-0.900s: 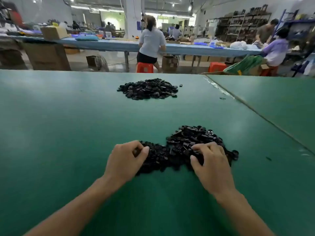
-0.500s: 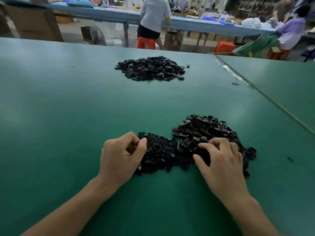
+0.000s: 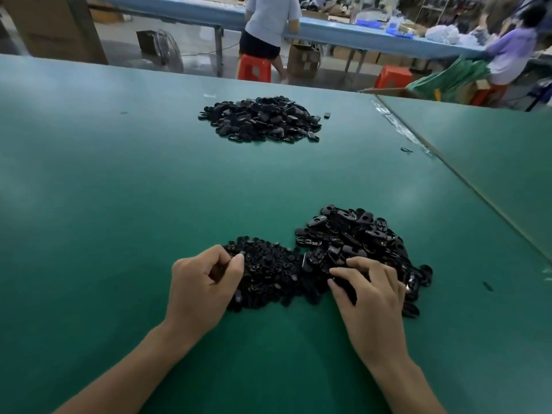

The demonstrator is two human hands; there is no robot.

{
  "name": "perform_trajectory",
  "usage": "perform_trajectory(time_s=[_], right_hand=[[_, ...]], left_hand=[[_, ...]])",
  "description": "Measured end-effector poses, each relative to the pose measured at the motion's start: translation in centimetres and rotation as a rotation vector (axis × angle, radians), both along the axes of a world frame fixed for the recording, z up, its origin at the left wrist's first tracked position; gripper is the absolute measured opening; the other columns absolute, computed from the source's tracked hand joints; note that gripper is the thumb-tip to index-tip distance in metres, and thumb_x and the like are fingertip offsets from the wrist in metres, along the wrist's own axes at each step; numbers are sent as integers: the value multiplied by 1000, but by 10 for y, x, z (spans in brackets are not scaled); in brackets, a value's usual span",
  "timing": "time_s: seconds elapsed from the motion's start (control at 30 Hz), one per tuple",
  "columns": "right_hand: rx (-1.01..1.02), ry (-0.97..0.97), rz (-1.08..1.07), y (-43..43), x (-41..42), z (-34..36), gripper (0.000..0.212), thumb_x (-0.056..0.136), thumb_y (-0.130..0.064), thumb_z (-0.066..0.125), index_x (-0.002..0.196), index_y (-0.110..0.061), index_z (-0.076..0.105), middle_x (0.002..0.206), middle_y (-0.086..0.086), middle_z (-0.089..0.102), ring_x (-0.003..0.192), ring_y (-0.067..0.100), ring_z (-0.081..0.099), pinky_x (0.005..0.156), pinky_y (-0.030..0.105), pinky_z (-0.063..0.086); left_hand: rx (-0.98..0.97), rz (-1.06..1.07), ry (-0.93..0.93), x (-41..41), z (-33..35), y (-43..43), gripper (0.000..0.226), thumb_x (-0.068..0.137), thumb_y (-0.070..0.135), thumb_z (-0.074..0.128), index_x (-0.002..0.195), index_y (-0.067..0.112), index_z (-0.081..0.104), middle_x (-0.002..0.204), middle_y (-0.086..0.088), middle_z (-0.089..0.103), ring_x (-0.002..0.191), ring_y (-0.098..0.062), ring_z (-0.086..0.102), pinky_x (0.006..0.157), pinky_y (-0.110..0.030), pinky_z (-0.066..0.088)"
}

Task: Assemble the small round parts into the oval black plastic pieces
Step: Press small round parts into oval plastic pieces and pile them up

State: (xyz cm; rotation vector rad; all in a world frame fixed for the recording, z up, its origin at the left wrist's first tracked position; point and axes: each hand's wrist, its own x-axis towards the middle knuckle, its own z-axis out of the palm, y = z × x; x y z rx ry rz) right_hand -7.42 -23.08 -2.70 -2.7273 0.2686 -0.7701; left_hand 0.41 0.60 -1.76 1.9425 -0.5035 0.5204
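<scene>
The person works at a green table [image 3: 119, 189], with both forearms laid over its near edge. This probably gives the wrists support for fine work.

The left hand [image 3: 203, 291] is curled. Its thumb tip meets the tip of the forefinger, and the other fingers are folded under. This is the way one holds something tiny, but I cannot tell if a part is really in the pinch, because the gap there is dark and small. Directly beyond the fingertips of this hand, touching them, lies the heap of small round parts [image 3: 268, 273].

The right hand [image 3: 370, 297] lies with bent fingers on top of the heap of oval pieces [image 3: 352, 234], which goes on beyond its fingertips and to its outer side. The thumb is a little apart from the forefinger, and something dark sits between them. I cannot tell if it is gripped or only touched.

The two heaps touch each other in the space between the hands. I judge they are kept so, one sort under each hand, so that each hand takes its own sort and the two meet in the middle with almost no travel.

Well beyond both hands, far from reach, lies a separate far heap [image 3: 263, 119] of dark pieces. It may be the finished ones, put away so they do not mix, but they are too small to confirm.

I judge the step in hand is picking one part of each sort; the joining is not yet done.
</scene>
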Motion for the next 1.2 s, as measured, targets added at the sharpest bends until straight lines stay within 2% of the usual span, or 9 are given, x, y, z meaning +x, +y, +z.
perform_trajectory(time_s=[0.13,0.27,0.4,0.5,0.63,0.87,1.0,1.1,1.2], right_hand=[[20,-56,11,-2,3,1,24,82,-27,77,105,-20,79,111,0,68,111,17,49,89,23,24],[100,-89,2,1,0,6,30,89,-31,63,113,-20,76,110,-2,70,107,19,56,91,23,29],[149,-100,-14,3,-2,10,28,91,-28,63,113,-18,76,105,-3,72,103,20,60,91,29,36],[160,-83,-41,3,-1,11,26,96,-29,64,116,-16,75,104,-3,73,102,20,60,90,29,36],[164,-97,-63,5,-1,13,40,95,-36,50,119,-13,73,106,-3,71,104,23,59,92,23,28],[405,-97,-92,5,2,22,32,91,-30,54,116,-23,73,105,-6,65,106,17,51,99,40,35],[445,-76,-131,2,5,22,33,95,-30,45,118,-25,69,107,-2,63,107,16,47,100,51,39],[351,-168,-155,3,2,22,33,101,-23,43,114,-9,69,104,8,69,102,26,54,89,44,40],[335,-248,-51,23,1,30,44,106,-37,40,110,-3,68,85,0,67,80,1,54,75,18,41]], left_hand=[[-183,24,135,13,0,8,47,87,38,61,52,9,47,46,0,44,39,-2,34,42,-14,29],[-399,-5,277,17,0,13,46,85,42,57,51,13,47,42,13,37,41,-4,28,43,-18,27],[-358,-5,238,14,1,10,58,86,41,56,54,-6,43,45,8,37,42,-3,29,45,-14,28],[-363,0,242,12,2,10,61,86,41,55,54,-8,41,46,2,35,43,-4,28,45,-15,28],[-359,-3,244,11,2,9,62,86,41,55,53,-8,40,49,-13,36,44,-4,28,45,-15,28],[-386,0,282,15,5,10,59,87,39,55,52,-6,39,45,10,35,43,-2,27,46,-14,27],[-389,-8,302,17,4,11,58,87,38,55,53,-6,40,44,10,35,43,-3,28,46,-14,28],[-379,5,306,16,5,11,59,87,39,55,54,-7,40,46,3,34,44,-4,28,45,-16,28],[-351,-3,286,13,8,10,53,87,39,58,55,1,40,49,-6,34,45,-5,29,45,-19,28]])
